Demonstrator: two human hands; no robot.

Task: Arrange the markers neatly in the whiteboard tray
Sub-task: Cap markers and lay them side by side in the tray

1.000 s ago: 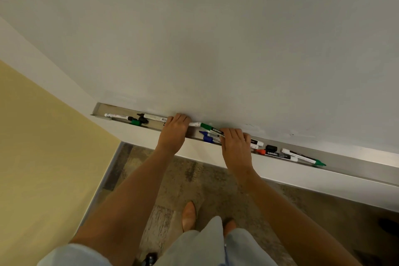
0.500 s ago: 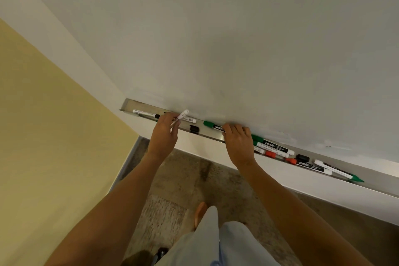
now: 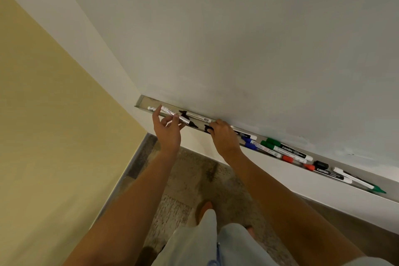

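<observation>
Lying along the tray (image 3: 141, 101), most markers run lengthwise — a green, blue and red cluster (image 3: 278, 149) sits to the right. One black-tipped marker (image 3: 179, 116) is lifted just above the tray's left end, pinched in the left hand (image 3: 167, 130), tip pointing right. The right hand (image 3: 223, 136) curls over the tray beside a black cap (image 3: 208, 128); whether it grips anything, I cannot tell.

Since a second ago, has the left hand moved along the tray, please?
Yes: the left hand has moved toward the tray's left end, lifting a black marker.
</observation>
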